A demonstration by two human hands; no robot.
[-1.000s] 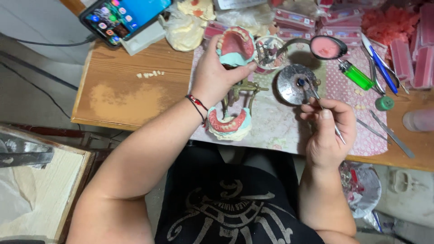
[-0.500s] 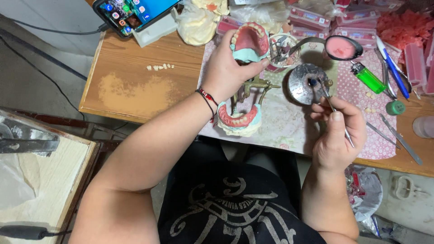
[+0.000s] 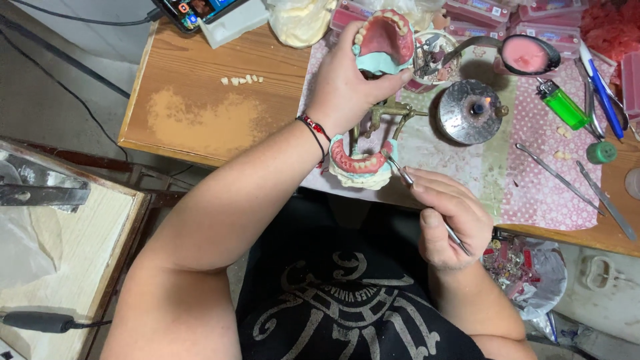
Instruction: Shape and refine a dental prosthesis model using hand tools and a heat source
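The left hand is closed around the upper denture model, thumb and fingers wrapped about its pale green base, and holds it tipped up so the pink wax palate and its row of teeth face the camera; this half is swung back on the brass articulator, whose hinge arms show just below the hand. At the near end of the articulator sits the lower denture model, a pink wax arch with teeth on a whitish plaster base, resting on the patterned cloth close to the edge of the table. The right hand is pinched shut on a thin metal wax tool, held like a pen between thumb and fingertips, with the tip touching the right end of the lower arch (whether it presses into the wax cannot be told). Beyond the articulator, to its right, stands a round metal spirit burner with a small flame at its centre. Further right of the burner lie a green lighter and two long metal instruments. A few loose artificial teeth lie on the bare wood left of the articulator.
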